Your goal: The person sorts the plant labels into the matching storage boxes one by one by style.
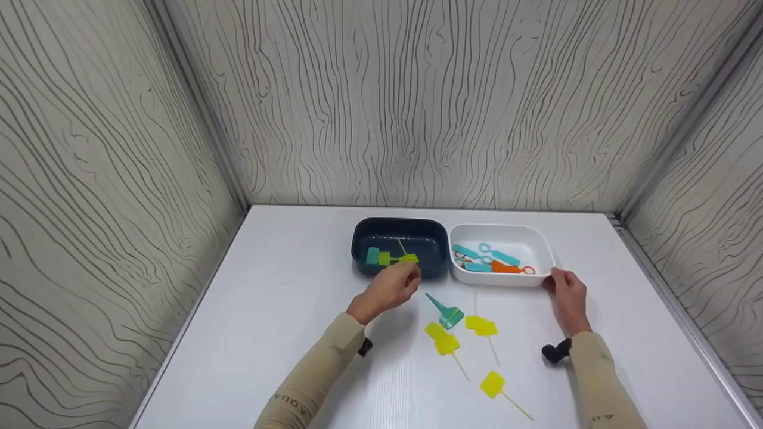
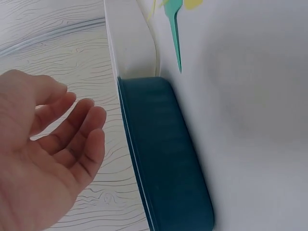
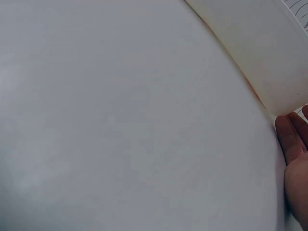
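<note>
My left hand [image 1: 390, 287] is over the near rim of a dark blue bin [image 1: 400, 226], its fingers loosely bent with nothing between them, as the left wrist view shows. Inside that bin lie green tags [image 1: 372, 256] and a yellow-green tag [image 1: 409, 258] with a thin stem. My right hand [image 1: 569, 298] touches the front right corner of a white bin [image 1: 495, 279] with nearly straight fingertips [image 3: 285, 130]. The white bin holds several turquoise tags [image 1: 505, 257] and orange tags [image 1: 506, 268] with ring ends.
In front of the bins lie green pointed tags [image 1: 451, 317] and several yellow square-headed tags [image 1: 492, 384] on thin stems, scattered over the white table [image 1: 286, 298]. The two bins stand side by side near the patterned back wall [image 1: 417, 119].
</note>
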A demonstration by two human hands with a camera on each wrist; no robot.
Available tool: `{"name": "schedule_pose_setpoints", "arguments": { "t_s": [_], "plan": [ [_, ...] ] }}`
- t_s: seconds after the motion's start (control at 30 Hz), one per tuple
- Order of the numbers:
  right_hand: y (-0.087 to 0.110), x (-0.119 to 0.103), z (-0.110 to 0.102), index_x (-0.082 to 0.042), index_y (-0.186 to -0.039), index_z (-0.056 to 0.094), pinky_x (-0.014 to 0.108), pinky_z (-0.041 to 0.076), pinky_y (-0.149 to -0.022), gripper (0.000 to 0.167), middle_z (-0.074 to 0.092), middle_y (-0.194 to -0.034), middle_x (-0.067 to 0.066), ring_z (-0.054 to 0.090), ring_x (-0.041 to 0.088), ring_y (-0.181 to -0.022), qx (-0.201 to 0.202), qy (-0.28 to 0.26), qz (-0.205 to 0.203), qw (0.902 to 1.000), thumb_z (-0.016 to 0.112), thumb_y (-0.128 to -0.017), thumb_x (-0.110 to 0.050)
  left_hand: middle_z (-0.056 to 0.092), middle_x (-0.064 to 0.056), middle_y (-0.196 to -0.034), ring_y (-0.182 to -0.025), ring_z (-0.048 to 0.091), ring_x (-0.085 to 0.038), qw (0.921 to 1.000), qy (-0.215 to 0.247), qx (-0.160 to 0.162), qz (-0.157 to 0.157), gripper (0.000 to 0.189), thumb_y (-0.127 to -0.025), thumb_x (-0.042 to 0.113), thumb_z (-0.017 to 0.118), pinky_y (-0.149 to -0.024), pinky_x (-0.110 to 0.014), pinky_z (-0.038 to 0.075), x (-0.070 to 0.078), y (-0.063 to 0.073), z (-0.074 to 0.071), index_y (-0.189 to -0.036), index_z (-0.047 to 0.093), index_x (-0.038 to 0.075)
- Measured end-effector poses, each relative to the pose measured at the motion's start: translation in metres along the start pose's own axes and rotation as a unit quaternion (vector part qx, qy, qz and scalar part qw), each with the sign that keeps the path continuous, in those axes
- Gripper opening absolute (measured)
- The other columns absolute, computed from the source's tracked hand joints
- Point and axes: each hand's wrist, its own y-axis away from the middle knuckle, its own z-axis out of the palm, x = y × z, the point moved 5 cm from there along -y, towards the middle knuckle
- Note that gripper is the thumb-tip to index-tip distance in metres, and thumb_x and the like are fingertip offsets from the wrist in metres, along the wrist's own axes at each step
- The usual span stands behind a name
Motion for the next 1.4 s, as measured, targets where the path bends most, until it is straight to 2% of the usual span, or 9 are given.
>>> {"name": "schedule_pose_setpoints", "arguments": {
  "t_s": [0.17, 0.37, 0.5, 0.8, 1.0, 1.1, 1.27, 1.4],
  "plan": [
    [0.001, -0.001, -0.003, -0.001, -0.119, 0.057, 0.009, 0.046, -0.084, 0.052, 0.062, -0.094, -0.012, 0.062, 0.002, -0.094, 0.01, 0.033, -0.009, 0.9994, 0.049, -0.1, -0.049, 0.064, 0.001, -0.1, -0.085, 0.056, -0.009, 0.9995, 0.013, -0.016, -0.024, 0.016, -0.099, 0.027, 0.057, -0.079, -0.017, 0.052, 0.005, 0.003, 0.014, -0.11, 0.063, 0.017],
    [0.0, 0.001, 0.001, 0.0, -0.123, 0.056, 0.009, 0.046, -0.085, 0.056, 0.062, -0.097, -0.011, 0.06, 0.004, -0.098, 0.002, 0.021, 0.0, 0.9998, 0.049, -0.099, -0.05, 0.064, 0.0, -0.102, -0.082, 0.057, -0.008, 0.9985, 0.016, -0.031, -0.041, 0.021, -0.097, 0.031, 0.061, -0.074, -0.017, 0.051, 0.009, 0.009, 0.03, -0.112, 0.064, 0.016],
    [-0.001, 0.002, 0.002, 0.002, -0.124, 0.055, 0.009, 0.048, -0.086, 0.056, 0.061, -0.098, -0.009, 0.06, 0.003, -0.098, -0.003, 0.004, 0.004, 1.0, 0.05, -0.099, -0.048, 0.065, 0.0, -0.103, -0.084, 0.057, -0.008, 0.9978, 0.01, -0.044, -0.048, 0.022, -0.096, 0.03, 0.062, -0.077, -0.019, 0.051, 0.01, 0.012, 0.042, -0.113, 0.064, 0.016],
    [-0.002, 0.001, 0.0, -0.001, -0.128, 0.054, 0.008, 0.048, -0.084, 0.059, 0.06, -0.105, -0.006, 0.059, 0.005, -0.099, -0.006, 0.027, 0.008, 0.9996, 0.046, -0.099, -0.052, 0.063, 0.0, -0.106, -0.088, 0.056, -0.009, 0.9932, 0.0, -0.089, -0.075, 0.026, -0.095, 0.034, 0.064, -0.083, -0.021, 0.052, 0.014, 0.015, 0.064, -0.116, 0.063, 0.019],
    [-0.001, 0.003, -0.001, -0.001, -0.12, 0.057, 0.008, 0.048, -0.083, 0.052, 0.061, -0.096, -0.011, 0.061, 0.002, -0.094, 0.007, 0.02, 0.004, 0.9998, 0.048, -0.1, -0.049, 0.059, 0.002, -0.108, -0.089, 0.052, -0.011, 0.9904, -0.032, -0.114, -0.072, 0.032, -0.093, 0.038, 0.064, -0.085, -0.024, 0.052, 0.02, 0.017, 0.076, -0.119, 0.062, 0.019],
    [-0.001, 0.003, -0.001, -0.001, -0.115, 0.058, 0.008, 0.048, -0.082, 0.049, 0.062, -0.093, -0.012, 0.062, 0.0, -0.092, 0.012, 0.015, -0.003, 0.9998, 0.05, -0.099, -0.048, 0.057, 0.002, -0.109, -0.09, 0.049, -0.012, 0.9867, -0.044, -0.134, -0.08, 0.035, -0.091, 0.04, 0.066, -0.087, -0.025, 0.051, 0.023, 0.017, 0.083, -0.121, 0.061, 0.021],
    [-0.001, 0.003, -0.001, -0.002, -0.119, 0.057, 0.009, 0.048, -0.083, 0.053, 0.061, -0.095, -0.012, 0.062, 0.0, -0.093, 0.009, 0.015, 0.003, 0.9998, 0.049, -0.099, -0.05, 0.054, 0.003, -0.109, -0.092, 0.047, -0.012, 0.9788, -0.06, -0.166, -0.104, 0.039, -0.088, 0.043, 0.072, -0.087, -0.026, 0.051, 0.022, 0.019, 0.094, -0.122, 0.06, 0.028],
    [-0.001, 0.002, -0.001, -0.001, -0.123, 0.056, 0.008, 0.048, -0.083, 0.057, 0.061, -0.098, -0.011, 0.061, 0.001, -0.095, 0.007, 0.025, 0.004, 0.9996, 0.048, -0.099, -0.052, 0.053, 0.002, -0.11, -0.093, 0.047, -0.012, 0.9757, -0.081, -0.175, -0.105, 0.042, -0.086, 0.042, 0.074, -0.085, -0.027, 0.051, 0.022, 0.02, 0.098, -0.122, 0.059, 0.029]
  ]
}}
